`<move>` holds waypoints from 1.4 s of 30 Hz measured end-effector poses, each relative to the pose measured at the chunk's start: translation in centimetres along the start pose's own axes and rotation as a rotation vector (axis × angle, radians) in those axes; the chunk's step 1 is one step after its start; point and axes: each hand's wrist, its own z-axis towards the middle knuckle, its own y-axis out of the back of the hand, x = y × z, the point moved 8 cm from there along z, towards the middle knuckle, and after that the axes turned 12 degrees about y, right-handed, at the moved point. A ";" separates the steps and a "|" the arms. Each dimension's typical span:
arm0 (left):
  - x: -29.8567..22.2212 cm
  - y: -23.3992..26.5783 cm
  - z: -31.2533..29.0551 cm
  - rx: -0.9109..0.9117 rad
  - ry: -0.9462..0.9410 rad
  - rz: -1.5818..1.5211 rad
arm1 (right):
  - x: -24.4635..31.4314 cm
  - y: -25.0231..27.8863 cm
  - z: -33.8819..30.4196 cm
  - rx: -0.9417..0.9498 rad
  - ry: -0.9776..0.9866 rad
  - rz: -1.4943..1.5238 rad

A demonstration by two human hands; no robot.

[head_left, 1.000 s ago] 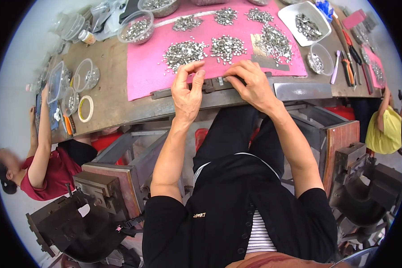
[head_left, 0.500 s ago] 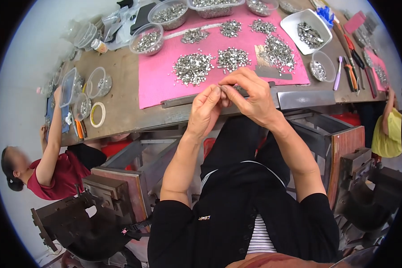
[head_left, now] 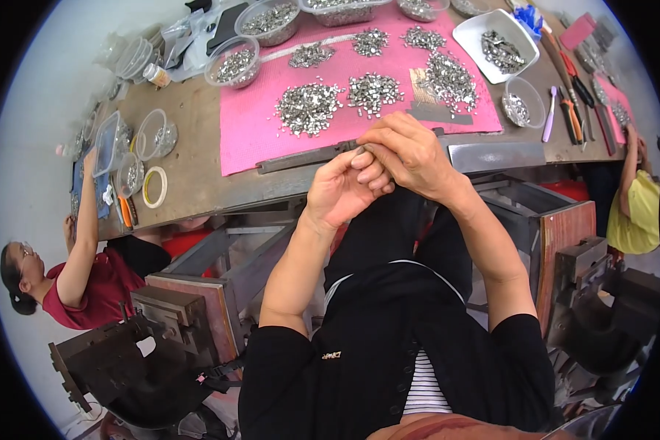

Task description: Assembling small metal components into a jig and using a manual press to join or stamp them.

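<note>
My left hand [head_left: 345,192] is turned palm up with its fingers curled. Its thumb and fingertips meet the pinched thumb and fingers of my right hand [head_left: 412,158], over the front edge of the bench. Anything between those fingertips is too small or too hidden to make out. Just beyond the hands lies a dark metal bar [head_left: 293,160] along the front of a pink mat [head_left: 246,143]. On the mat are several heaps of small shiny metal pieces, among them a large heap [head_left: 308,108] and a smaller heap [head_left: 374,93].
Clear plastic tubs [head_left: 233,67] of metal pieces line the mat's back. At right are a white tray [head_left: 468,37], a round tub [head_left: 523,103], pliers [head_left: 569,117] and a flat metal plate [head_left: 495,156]. A tape roll [head_left: 155,187] lies left. People work at both sides.
My left hand has rolled more palm up, its fingers now curled in beside the right hand's fingers. Both hands still meet at the fingertips. The view has shifted slightly.
</note>
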 end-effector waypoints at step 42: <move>5.9 -0.1 -0.9 -0.097 0.316 -0.029 | 3.5 2.1 -2.1 0.245 0.144 -0.014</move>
